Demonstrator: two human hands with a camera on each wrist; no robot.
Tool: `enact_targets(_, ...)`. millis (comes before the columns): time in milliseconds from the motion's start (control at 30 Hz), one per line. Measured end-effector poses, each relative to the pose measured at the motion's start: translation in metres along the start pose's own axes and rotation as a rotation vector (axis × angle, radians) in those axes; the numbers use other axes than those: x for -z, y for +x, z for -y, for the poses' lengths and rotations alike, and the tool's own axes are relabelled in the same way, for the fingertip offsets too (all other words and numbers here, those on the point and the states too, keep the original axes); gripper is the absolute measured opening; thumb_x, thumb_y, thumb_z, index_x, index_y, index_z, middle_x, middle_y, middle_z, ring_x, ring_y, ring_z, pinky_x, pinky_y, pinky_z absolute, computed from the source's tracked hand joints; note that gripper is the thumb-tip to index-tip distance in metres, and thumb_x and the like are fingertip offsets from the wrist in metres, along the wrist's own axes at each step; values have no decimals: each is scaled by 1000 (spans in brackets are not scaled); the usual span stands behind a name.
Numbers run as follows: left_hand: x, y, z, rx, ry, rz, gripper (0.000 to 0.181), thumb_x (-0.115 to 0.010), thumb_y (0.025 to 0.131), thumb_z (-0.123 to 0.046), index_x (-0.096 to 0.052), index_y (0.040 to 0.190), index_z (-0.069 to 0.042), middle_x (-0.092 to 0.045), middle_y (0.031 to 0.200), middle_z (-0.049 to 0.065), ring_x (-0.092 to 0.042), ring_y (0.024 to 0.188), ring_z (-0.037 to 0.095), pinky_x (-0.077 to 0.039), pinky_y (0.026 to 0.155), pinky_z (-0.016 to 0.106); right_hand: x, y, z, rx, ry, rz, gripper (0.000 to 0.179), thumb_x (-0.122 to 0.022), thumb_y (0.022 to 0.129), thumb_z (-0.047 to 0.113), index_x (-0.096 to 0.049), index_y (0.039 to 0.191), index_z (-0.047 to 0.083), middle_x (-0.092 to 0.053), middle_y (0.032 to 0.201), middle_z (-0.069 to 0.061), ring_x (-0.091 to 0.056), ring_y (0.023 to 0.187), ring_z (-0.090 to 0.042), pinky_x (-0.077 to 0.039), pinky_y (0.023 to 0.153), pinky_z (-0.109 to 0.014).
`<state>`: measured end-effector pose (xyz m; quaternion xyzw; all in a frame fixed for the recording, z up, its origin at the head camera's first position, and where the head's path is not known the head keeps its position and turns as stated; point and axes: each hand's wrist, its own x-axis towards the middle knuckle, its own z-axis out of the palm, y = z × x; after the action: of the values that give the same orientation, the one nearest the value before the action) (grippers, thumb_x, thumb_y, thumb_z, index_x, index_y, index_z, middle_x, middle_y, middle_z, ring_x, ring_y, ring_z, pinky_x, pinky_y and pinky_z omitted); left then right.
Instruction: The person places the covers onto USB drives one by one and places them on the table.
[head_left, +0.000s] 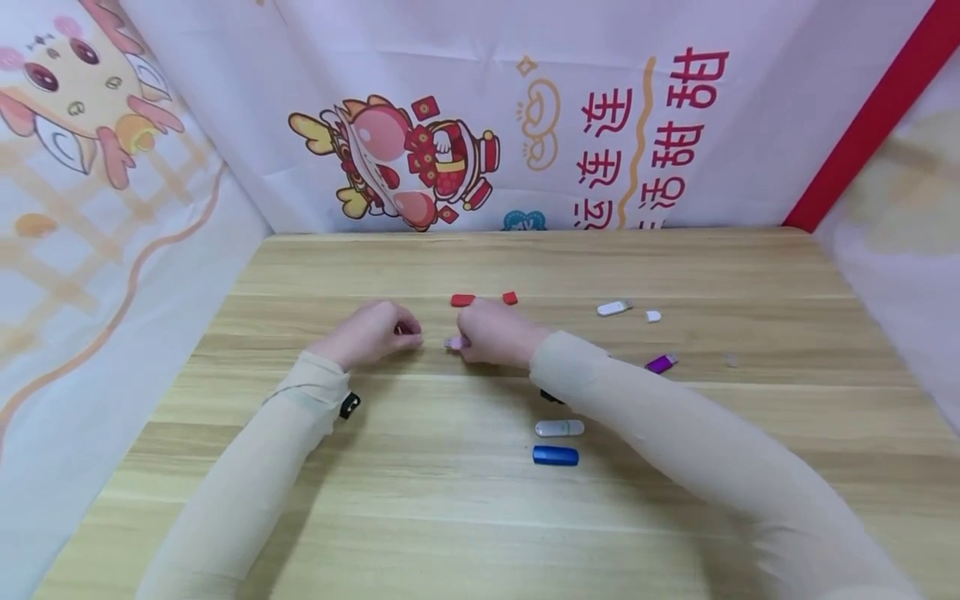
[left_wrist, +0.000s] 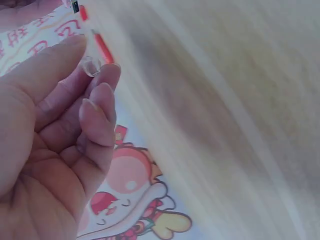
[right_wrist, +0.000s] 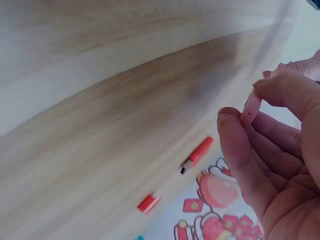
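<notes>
Between thumb and fingers, my right hand point(head_left: 495, 333) pinches a pink USB stick point(right_wrist: 251, 109). In the head view its metal plug point(head_left: 452, 342) points left, toward my other hand. My left hand point(head_left: 375, 333) is a short way off to the left, with a small clear cap point(left_wrist: 91, 66) at its fingertips, pinched between thumb and fingers. In the head view that cap is hidden by the fingers. Just beyond my right hand lie a red USB stick point(head_left: 462, 300) with its plug bare and its separate red cap point(head_left: 510, 297).
To the right lie a white USB stick point(head_left: 613, 308), its white cap point(head_left: 653, 317), a purple USB stick point(head_left: 661, 363) and a clear cap point(head_left: 732, 360). A pale capped stick point(head_left: 558, 428) and a blue stick point(head_left: 556, 456) are nearer. A black item point(head_left: 551, 397) shows partly under the right sleeve.
</notes>
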<state>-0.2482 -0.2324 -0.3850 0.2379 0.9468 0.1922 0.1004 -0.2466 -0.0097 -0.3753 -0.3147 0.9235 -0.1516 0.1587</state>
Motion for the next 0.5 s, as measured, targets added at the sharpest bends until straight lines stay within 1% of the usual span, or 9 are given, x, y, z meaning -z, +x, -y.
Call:
enact_targets(67,1,-3,-8,-11,-1,-16,14,-74,91,-18,-77,99,-6,-72,90,1,-65,83,15,-54,80,36,3,-12,-4,32,8,-40,14,-72,93,27,-72,88,14,-62,68,1,-58,64,-16,-49,65,-24)
enact_targets(167,3,-8,-23,-39,-2,-42,21,-73,92,-18,-75,106,-3,-73,95,5,-66,84,16,-55,79,36,11,-33,-11,76,1,-107,13,-71,93,24,-76,91,12,-63,69,3,-58,63,-14,-49,64,-23)
enact_targets(267,3,-14,-40,-107,13,-85,26,-73,92,-18,-74,111,-1,-73,99,8,-67,85,15,-56,78,34,19,-58,-16,93,-2,-165,14,-71,93,20,-77,99,9,-68,77,3,-60,66,-11,-52,67,-21)
enact_targets(300,4,-17,-46,-133,16,-104,26,-72,92,-19,-74,112,-2,-73,100,7,-67,85,15,-57,76,32,22,-66,-17,96,-8,-185,15,-72,93,19,-77,102,8,-69,80,2,-61,68,-10,-53,69,-21)
enact_targets(367,4,-22,-58,-208,25,-153,25,-72,93,-19,-74,111,-2,-73,100,7,-67,84,14,-57,74,29,27,-82,-19,105,-21,-230,18,-73,91,19,-77,104,7,-72,87,-1,-62,72,-9,-55,70,-21)
enact_targets(433,5,-28,-72,-290,34,-205,25,-73,92,-19,-74,111,-3,-73,101,7,-68,84,13,-57,74,27,31,-99,-20,135,-41,-294,19,-76,89,18,-77,104,6,-73,90,-3,-64,74,-9,-55,70,-20)
enact_targets(500,5,-33,-86,-375,50,-256,25,-74,91,-19,-75,111,-4,-73,102,7,-69,86,14,-57,75,26,34,-117,-22,179,-60,-368,19,-78,87,17,-77,102,5,-74,90,-5,-65,72,-9,-55,66,-19)
